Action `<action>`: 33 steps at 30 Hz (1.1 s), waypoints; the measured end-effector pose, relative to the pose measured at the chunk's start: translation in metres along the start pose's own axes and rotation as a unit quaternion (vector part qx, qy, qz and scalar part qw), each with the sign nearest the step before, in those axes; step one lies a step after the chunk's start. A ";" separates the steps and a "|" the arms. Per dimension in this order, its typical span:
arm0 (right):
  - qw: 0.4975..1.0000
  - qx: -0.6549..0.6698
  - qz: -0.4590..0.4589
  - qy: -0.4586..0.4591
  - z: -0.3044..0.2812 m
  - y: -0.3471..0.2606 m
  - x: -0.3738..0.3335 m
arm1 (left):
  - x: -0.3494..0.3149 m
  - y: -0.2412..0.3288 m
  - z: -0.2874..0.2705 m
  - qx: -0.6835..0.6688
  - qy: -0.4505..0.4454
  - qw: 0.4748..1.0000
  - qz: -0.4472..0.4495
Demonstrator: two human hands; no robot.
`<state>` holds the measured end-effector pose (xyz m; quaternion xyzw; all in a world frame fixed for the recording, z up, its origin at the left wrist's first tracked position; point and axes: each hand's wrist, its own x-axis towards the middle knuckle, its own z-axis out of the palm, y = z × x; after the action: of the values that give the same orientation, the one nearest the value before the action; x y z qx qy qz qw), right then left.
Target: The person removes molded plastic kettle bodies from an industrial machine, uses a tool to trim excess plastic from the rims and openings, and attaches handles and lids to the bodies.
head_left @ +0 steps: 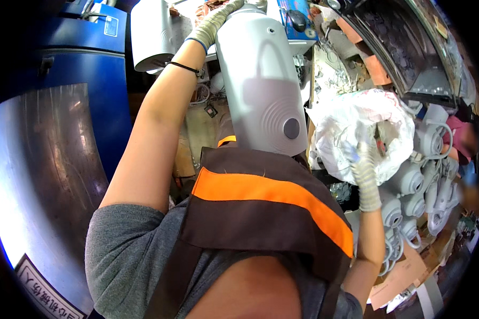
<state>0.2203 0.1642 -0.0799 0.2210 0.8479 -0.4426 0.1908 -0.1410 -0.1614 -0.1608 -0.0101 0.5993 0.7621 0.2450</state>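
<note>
A long, smooth, light grey rounded shell (255, 69) lies in front of the person, with its near end close to the dark brown cloth apron with an orange band (271, 191). Its long way runs from near to far, with the far end tipped a little to the left. The left hand (220, 20), in a pale knitted glove, is the nearer one: it is at the shell's far left end, so most of the shell lies on the near side of its fingers. Those fingers run up to the top edge of the view, so I cannot tell how far they bend or if they grip. The right hand (364, 169), in a ribbed pale glove, is well apart from the shell, to its right, over the left side of a crinkly white plastic bag (332, 162) with a wide mouth. Its fingers are blurry, so I cannot tell how open they are or if they have hold of anything. The shell has a flat, dark grey round disc (291, 128) near its close end, with thin curved ridges spreading around it like ripples. Another curved, light grey shell (151, 34) stands at the far left. Right of the bag sit rounded grey parts with loops (408, 178).
</note>
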 end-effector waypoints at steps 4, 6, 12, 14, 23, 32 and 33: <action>0.912 0.336 0.045 -0.232 0.068 -0.064 0.017 | -0.012 0.006 0.024 -0.096 -0.026 0.987 -0.126; 0.923 0.326 0.010 -0.206 0.081 -0.069 0.017 | -0.019 0.003 0.013 -0.071 0.007 0.989 -0.132; 0.983 0.104 -0.144 -0.038 0.134 -0.022 0.037 | -0.026 -0.018 -0.025 -0.011 0.101 0.983 -0.151; 0.938 0.266 -0.116 -0.188 0.086 -0.075 0.033 | -0.031 -0.030 -0.061 -0.181 0.111 0.966 -0.146; 0.765 -0.488 -0.403 -0.123 0.117 -0.114 0.027 | -0.075 0.000 -0.076 0.149 0.173 0.970 -0.084; 0.802 -0.247 -0.543 -0.015 0.120 -0.105 0.125 | -0.154 -0.027 -0.180 -0.018 0.253 0.962 -0.096; 0.834 -0.250 -0.491 -0.016 0.116 -0.118 0.117 | -0.151 -0.038 -0.209 -0.072 0.316 0.939 -0.111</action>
<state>0.0740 0.0318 -0.1244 -0.2864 0.9236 -0.2547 0.0106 -0.0518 -0.4018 -0.2074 -0.3346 0.5846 0.7286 0.1247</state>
